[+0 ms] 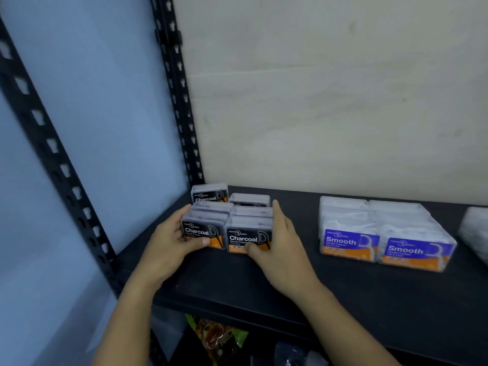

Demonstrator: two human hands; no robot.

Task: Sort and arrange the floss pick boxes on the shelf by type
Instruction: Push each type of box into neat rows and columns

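Note:
Several clear boxes with black "Charcoal" labels (245,232) stand in two rows at the left of the black shelf (343,299). My left hand (169,244) wraps the left side of the front left box, thumb across its label. My right hand (282,247) presses the right side of the front right box, thumb on its label. One Charcoal box (210,193) stands at the back, slightly apart from the rows. Further right, boxes with blue "Smooth" labels (383,233) form two neat rows.
A black perforated upright (179,101) rises at the shelf's back left corner, another (52,154) at the front left. A blurred clear box (475,231) sits at the far right edge. A colourful packet (219,336) lies on the level below.

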